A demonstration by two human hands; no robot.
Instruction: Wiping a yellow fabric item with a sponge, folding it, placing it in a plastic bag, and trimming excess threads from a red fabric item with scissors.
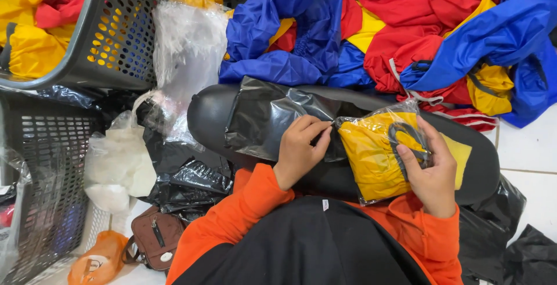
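Yellow garment in a clear bag rests on a black board across the lap. The right hand steadies it while the left hand pinches the bag's edge, both grips closed on the plastic.

clear packet (yellow inside), black board

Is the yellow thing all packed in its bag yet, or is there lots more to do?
Nearly packed: the folded yellow garment already sits inside its clear bag. The left hand pinches the bag's edge while the right hand steadies it. Left over: a big loose pile of red, blue and yellow garments lies unbagged behind.
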